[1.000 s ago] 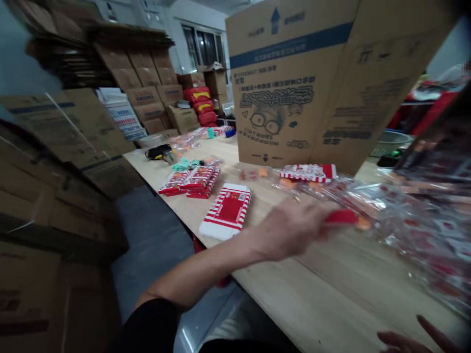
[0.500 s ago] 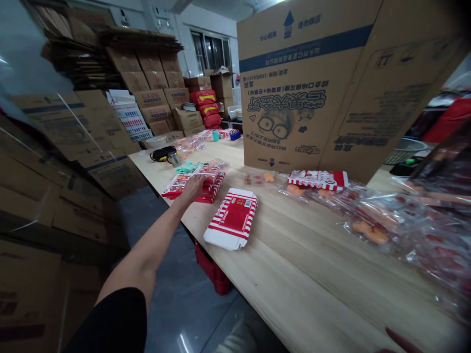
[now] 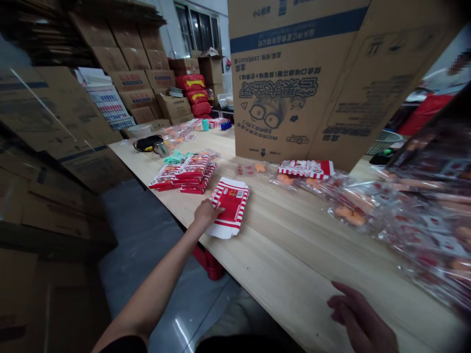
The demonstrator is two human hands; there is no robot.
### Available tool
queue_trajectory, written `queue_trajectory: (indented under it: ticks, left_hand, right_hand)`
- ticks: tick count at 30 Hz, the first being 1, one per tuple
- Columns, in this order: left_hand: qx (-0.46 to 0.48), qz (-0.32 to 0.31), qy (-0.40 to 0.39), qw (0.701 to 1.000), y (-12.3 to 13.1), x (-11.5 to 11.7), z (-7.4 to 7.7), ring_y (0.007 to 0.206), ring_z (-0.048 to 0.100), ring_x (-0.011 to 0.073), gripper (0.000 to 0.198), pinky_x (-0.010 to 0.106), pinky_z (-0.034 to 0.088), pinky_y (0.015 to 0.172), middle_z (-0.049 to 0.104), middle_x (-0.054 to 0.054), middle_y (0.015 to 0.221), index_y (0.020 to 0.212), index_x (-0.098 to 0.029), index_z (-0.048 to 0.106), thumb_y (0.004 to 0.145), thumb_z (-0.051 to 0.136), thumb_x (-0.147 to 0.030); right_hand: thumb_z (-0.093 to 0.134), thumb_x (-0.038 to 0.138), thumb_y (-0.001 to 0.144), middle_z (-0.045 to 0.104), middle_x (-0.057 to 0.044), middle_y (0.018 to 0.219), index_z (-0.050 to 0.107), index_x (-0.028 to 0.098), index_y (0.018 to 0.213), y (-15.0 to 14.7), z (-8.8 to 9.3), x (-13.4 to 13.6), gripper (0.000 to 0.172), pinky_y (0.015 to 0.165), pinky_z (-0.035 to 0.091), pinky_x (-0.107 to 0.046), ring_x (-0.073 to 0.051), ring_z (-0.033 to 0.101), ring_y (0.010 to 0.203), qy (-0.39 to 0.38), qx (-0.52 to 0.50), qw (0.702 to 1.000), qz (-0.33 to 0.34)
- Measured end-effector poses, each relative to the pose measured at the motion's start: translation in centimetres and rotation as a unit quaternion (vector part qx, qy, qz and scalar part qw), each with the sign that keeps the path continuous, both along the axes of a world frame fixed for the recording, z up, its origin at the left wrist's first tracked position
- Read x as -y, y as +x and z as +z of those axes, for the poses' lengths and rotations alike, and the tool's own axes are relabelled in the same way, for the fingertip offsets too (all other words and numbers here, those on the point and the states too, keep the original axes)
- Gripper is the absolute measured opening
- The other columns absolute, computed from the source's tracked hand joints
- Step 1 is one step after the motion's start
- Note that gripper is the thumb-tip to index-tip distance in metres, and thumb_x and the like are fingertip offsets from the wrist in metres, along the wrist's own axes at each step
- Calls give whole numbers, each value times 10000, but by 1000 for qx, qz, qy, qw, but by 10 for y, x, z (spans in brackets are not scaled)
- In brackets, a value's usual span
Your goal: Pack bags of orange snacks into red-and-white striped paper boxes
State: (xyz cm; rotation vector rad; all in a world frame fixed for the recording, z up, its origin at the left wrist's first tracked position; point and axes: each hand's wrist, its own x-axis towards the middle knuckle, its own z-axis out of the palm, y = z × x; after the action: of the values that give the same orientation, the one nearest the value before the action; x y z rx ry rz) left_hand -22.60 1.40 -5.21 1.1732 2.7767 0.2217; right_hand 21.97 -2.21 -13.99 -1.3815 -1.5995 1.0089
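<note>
At the left edge of the pale wooden table, my left hand (image 3: 206,214) is on a flattened red-and-white striped candy box (image 3: 232,205). The thumb lies on its red panel, and the other fingers are curled at its side, partly hidden. Beyond it sits a pile of filled-looking striped boxes (image 3: 194,169), apart from this hand. My right hand (image 3: 362,316) hovers over or rests on the near right of the table, holding nothing, its fingers loosely apart. Farther right lie clear-wrapped candy packs (image 3: 353,215) with orange and red pieces.
A tall brown carton (image 3: 287,93) stands on the table, a striped box (image 3: 306,168) lying before it. Green gloves (image 3: 174,158) and a metal cup (image 3: 161,149) are at the far left. Stacked cartons (image 3: 128,88) line the floor beyond; a red stool (image 3: 213,267) is under the table edge.
My left hand has left the pile of striped boxes and come back to the flattened box nearer me. My right hand has come further into view at the lower right.
</note>
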Motion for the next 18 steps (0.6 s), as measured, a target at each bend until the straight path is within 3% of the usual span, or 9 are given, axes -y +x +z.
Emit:
queue_trajectory:
  ticks: [3, 6, 8, 9, 11, 13, 14, 16, 18]
  left_hand:
    - [-33, -6, 42, 999, 17, 5, 13, 1204, 637, 375, 453, 415, 494, 933, 652, 275, 1256, 1266, -44, 526, 954, 557, -372]
    - [-39, -53, 91, 994, 47, 17, 35, 1064, 700, 322, 385, 386, 514, 858, 719, 204, 1105, 1324, -86, 468, 1016, 432, -315]
    - [7, -186, 155, 970, 73, 25, 52, 894, 724, 255, 323, 322, 522, 756, 740, 112, 988, 1264, -154, 515, 1008, 480, -348]
    - [50, -287, 189, 938, 87, 29, 61, 827, 718, 222, 279, 294, 520, 715, 737, 74, 952, 1211, -182, 550, 996, 516, -356]
    - [132, -474, 225, 841, 111, 34, 74, 777, 709, 173, 202, 253, 522, 679, 734, 37, 945, 1157, -211, 593, 991, 541, -313]
    - [162, -577, 233, 766, 127, 33, 81, 819, 720, 150, 220, 232, 537, 701, 743, 36, 1021, 1207, -232, 596, 1000, 523, -242]
    - [158, -599, 237, 749, 131, 31, 81, 848, 727, 147, 265, 229, 546, 717, 744, 45, 1082, 1257, -242, 583, 1001, 518, -217]
    - [148, -615, 233, 739, 135, 24, 76, 897, 735, 153, 368, 235, 564, 736, 725, 65, 1212, 1363, -267, 534, 999, 525, -209]
    - [141, -626, 217, 735, 139, 15, 64, 974, 733, 176, 436, 267, 582, 782, 691, 79, 1308, 1436, -289, 484, 1005, 515, -225]
  right_hand:
    - [526, 446, 934, 722, -25, 818, 676, 238, 1132, -15, 10, 6, 324, 590, 591, -304, -203, 711, 645, 29, 21, 999, -8]
    - [494, 307, 957, 739, -63, 991, 653, 246, 1175, -31, 41, 6, 277, 717, 609, -340, -230, 736, 853, 139, 68, 988, 22]
    - [502, 228, 933, 687, -104, 1214, 604, 245, 1280, -39, 73, -2, 362, 924, 574, -433, -267, 685, 1082, 252, 90, 962, 51]
    - [508, 192, 916, 651, -129, 1278, 557, 227, 1336, -42, 91, -8, 424, 997, 534, -474, -287, 637, 1177, 292, 95, 951, 50]
    - [541, 155, 874, 623, -164, 1288, 511, 188, 1348, -44, 120, -23, 476, 1045, 488, -511, -309, 585, 1234, 334, 96, 938, 20]
    - [582, 165, 840, 659, -149, 1171, 532, 173, 1278, -38, 137, -39, 440, 951, 530, -472, -288, 638, 1088, 297, 90, 951, -7]
    - [591, 176, 833, 680, -124, 1078, 564, 173, 1209, -32, 141, -46, 377, 874, 550, -434, -262, 660, 976, 261, 85, 962, 0]
    - [584, 209, 847, 701, -75, 929, 635, 185, 1046, -19, 142, -54, 206, 744, 544, -365, -211, 654, 803, 181, 77, 978, 70]
    - [576, 257, 878, 723, -58, 891, 693, 200, 902, -7, 139, -57, 132, 712, 530, -341, -195, 650, 773, 131, 67, 976, 164]
